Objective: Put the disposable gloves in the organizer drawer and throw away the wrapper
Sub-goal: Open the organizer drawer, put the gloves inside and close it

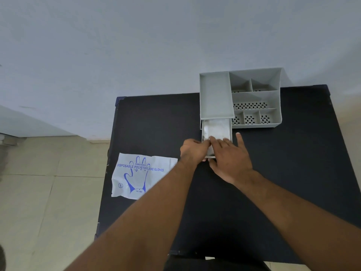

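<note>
A grey organizer (pixel 254 94) stands at the far side of the black table (pixel 273 192), its low drawer (pixel 231 132) pulled out toward me. A clear stack of disposable gloves (pixel 216 128) lies inside the drawer. My left hand (pixel 192 151) and my right hand (pixel 230 157) meet at the drawer's near end, fingers pressing on the gloves' near edge. The right hand covers the drawer front. The white wrapper (pixel 140 175) with blue glove print lies flat at the table's left edge, partly overhanging it.
The organizer's top has a flat tray (pixel 215 94) and several perforated compartments (pixel 252 105). Beige tiled floor (pixel 48 192) lies to the left of the table, and a pale wall (pixel 156 45) rises behind it.
</note>
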Motion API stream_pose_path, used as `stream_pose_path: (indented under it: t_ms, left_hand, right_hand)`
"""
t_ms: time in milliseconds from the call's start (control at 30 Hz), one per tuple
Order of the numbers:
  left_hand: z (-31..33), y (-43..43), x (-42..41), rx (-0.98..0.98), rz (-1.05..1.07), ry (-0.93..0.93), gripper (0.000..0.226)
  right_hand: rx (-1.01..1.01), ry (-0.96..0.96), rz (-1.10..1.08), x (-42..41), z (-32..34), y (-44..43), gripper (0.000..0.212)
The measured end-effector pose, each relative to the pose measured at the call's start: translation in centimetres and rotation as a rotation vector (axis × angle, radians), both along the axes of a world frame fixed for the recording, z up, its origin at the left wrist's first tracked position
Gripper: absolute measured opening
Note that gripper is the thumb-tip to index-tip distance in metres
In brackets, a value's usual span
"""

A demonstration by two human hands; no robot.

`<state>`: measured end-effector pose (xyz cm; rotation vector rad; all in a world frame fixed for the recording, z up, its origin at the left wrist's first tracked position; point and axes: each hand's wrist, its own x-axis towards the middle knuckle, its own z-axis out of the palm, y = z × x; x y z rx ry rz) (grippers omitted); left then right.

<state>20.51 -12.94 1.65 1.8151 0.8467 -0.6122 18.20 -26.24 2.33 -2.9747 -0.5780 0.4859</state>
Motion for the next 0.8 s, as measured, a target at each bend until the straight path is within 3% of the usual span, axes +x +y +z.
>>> stream_pose_path:
  t_ms: [167, 367, 567, 667, 800]
  left_hand:
    - [1.1, 0.3, 0.2, -0.079, -0.048, 0.021, 0.022]
    - [1.5, 1.4, 0.2, -0.146, -0.054, 0.015, 0.033]
    - [0.4, 1.3, 1.1, 0.11, -0.131, -0.07, 0.025]
    - [0.2, 0.9, 1.5, 0.29, -0.192, -0.12, 0.025]
    - [0.1, 0.6, 2.1, 0.388, -0.227, -0.162, 0.023]
  right_hand:
    - [-0.009, -0.017, -0.003, 0.5, 0.1, -0.1, 0.072]
    - [-0.066, -0.034, 0.019, 0.9, -0.3, 0.8, 0.061]
    - [-0.034, -0.069, 0.011, 0.8, -1.0, 0.9, 0.058]
    - [-0.001, -0.123, -0.009, 0.6, -1.2, 0.5, 0.047]
    - [0.019, -0.23, -0.01, 0.4, -1.0, 0.0, 0.024]
